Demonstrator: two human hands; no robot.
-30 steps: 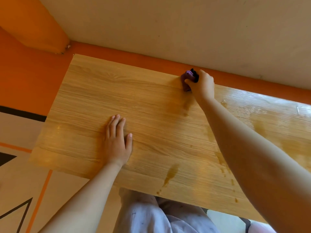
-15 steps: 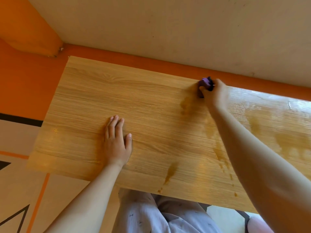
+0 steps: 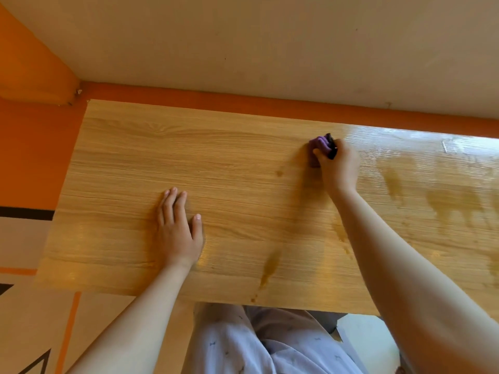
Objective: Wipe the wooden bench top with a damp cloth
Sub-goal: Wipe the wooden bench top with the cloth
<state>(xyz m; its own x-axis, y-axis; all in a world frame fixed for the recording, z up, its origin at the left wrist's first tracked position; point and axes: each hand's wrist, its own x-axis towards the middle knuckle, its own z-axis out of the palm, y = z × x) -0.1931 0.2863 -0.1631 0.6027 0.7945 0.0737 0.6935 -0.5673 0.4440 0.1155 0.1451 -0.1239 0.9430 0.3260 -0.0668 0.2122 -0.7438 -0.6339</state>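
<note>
While left hand [image 3: 179, 233] braces, wall [image 3: 270, 49] borders bench [image 3: 216, 163].

Wooden bench top [image 3: 229, 163], wet streaks [image 3: 270, 268] on it, flat left hand [image 3: 179, 233], purple cloth [image 3: 320, 147] under right hand [image 3: 339, 168].

- Bench top [image 3: 216, 163]: light honey-brown wood grain, with darker amber wet patches toward its right end.
- Cloth [image 3: 320, 145]: purple, with a black part.
- Wall strip [image 3: 243, 99] along the far edge: orange.
- Trousers [image 3: 256, 344]: pale lilac with tiny dark motifs.
</note>
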